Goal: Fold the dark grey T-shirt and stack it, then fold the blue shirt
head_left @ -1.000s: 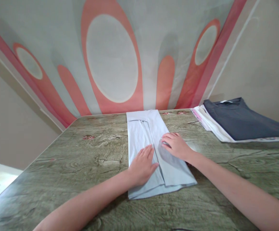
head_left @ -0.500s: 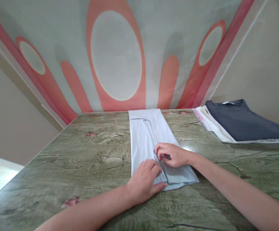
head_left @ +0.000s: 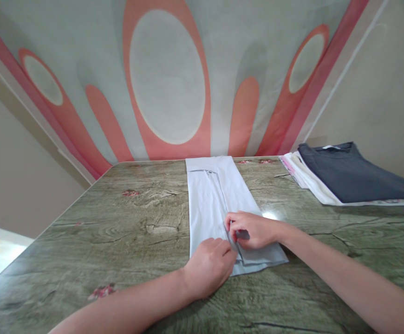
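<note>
A pale grey-white garment [head_left: 205, 199] lies on the table, folded lengthwise into a long strip with its two side flaps meeting near the middle. At the near end, my left hand [head_left: 211, 266] is closed with curled fingers at the left flap's inner edge. My right hand [head_left: 252, 229] rests just above and to the right, thumb and fingertips pinched on the cloth along the centre seam. Both sets of fingertips partly hide the fabric beneath them.
The wood-patterned table [head_left: 118, 241] reaches back to a wall panel [head_left: 219, 93] with coral shapes. At the right rear lies a stack of folded clothes, topped by a dark grey shirt [head_left: 358, 174], with white cloth [head_left: 322, 190] below it.
My left hand has curled its fingers and drawn in its thumb at the garment's near end. The right hand has slid slightly towards me along the seam.
</note>
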The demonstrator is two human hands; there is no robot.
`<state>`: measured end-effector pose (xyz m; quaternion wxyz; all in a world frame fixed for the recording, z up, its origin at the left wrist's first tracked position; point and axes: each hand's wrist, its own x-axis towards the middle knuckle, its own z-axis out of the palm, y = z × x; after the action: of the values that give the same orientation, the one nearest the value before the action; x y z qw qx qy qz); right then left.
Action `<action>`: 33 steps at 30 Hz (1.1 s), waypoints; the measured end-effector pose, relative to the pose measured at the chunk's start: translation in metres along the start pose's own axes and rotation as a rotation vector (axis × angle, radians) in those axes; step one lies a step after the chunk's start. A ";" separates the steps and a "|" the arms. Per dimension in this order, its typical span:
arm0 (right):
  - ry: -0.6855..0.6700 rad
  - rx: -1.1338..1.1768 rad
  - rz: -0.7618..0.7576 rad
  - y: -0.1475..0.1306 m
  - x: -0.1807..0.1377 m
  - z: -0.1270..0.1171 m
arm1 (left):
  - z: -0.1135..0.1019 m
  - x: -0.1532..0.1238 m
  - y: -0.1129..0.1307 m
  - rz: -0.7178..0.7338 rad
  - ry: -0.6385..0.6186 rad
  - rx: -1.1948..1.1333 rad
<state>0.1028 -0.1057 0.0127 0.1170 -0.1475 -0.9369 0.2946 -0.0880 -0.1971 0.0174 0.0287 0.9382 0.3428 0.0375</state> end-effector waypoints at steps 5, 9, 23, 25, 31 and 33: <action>-0.020 -0.072 0.019 -0.004 -0.002 -0.004 | 0.003 -0.001 0.000 0.036 0.008 0.038; -0.031 -0.218 0.057 -0.008 -0.001 -0.001 | 0.002 0.000 0.000 0.044 0.010 0.049; 0.090 -0.372 0.118 -0.010 0.005 0.008 | 0.000 0.000 -0.002 0.153 -0.009 0.048; 0.099 -0.367 0.128 -0.010 0.005 0.009 | 0.000 0.000 -0.003 0.150 -0.016 0.040; 0.108 -0.217 0.112 -0.013 0.003 0.008 | -0.005 -0.001 0.000 0.084 -0.047 -0.076; 0.140 -0.164 0.134 -0.014 0.002 0.006 | -0.006 -0.002 0.001 0.049 -0.041 -0.111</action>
<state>0.0964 -0.1188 0.0167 0.1496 -0.2391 -0.9354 0.2134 -0.0895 -0.1990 0.0238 0.0868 0.9438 0.3166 0.0379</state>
